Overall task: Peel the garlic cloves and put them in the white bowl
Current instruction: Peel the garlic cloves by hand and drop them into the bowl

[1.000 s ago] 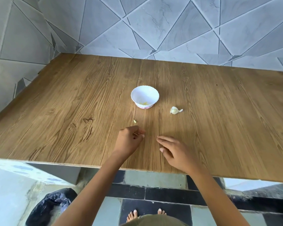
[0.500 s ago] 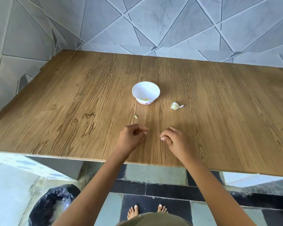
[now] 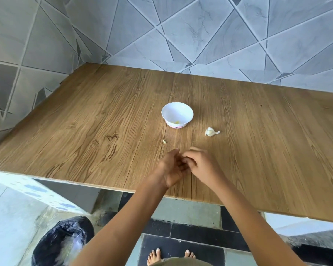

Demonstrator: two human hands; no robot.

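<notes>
I have the left hand (image 3: 171, 166) and right hand (image 3: 202, 166) pressed together, fingertips curled into each other near the front edge of the table (image 3: 85, 131). Motion blur hides whatever sits between them, so I cannot tell what either grips. I judge this as peeling a clove. Unpeeled garlic (image 3: 211, 131) lies towards the table's middle, just right of the white bowl (image 3: 169, 116), which holds something yellowish. A small scrap (image 3: 164, 141) lies nearer the hands. Next I need the skin off and a short reach forward to the bowl.
</notes>
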